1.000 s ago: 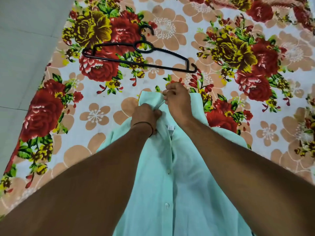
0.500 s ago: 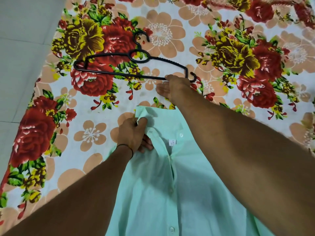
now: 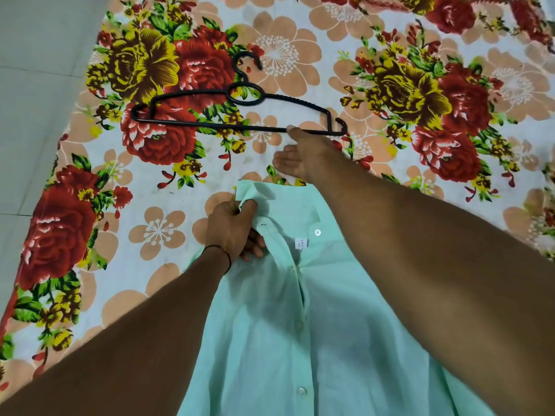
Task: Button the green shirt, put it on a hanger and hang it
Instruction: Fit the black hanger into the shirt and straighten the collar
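While tiled floor [image 3: 33, 85] is showing at 9 o'clock, floral bedsheet [image 3: 150, 235] is lying under everything. Black hanger [image 3: 210, 124] is lying flat at 12 o'clock. Left hand [image 3: 234, 229] is gripping the collar's 9 o'clock edge of the green shirt [image 3: 300, 340], which is lying at 6 o'clock, top button undone. Right hand [image 3: 303, 154] is reaching out, fingers spread, one fingertip touching the hanger's lower bar, gripping nothing.

- Pale green woven-cloth shirt [image 3: 330, 325], matt, with glossy pale buttons.
- Black plastic hanger [image 3: 240, 127], slight sheen, ribbed shoulder.
- Flower-printed cloth bedsheet [image 3: 420, 85], matt.
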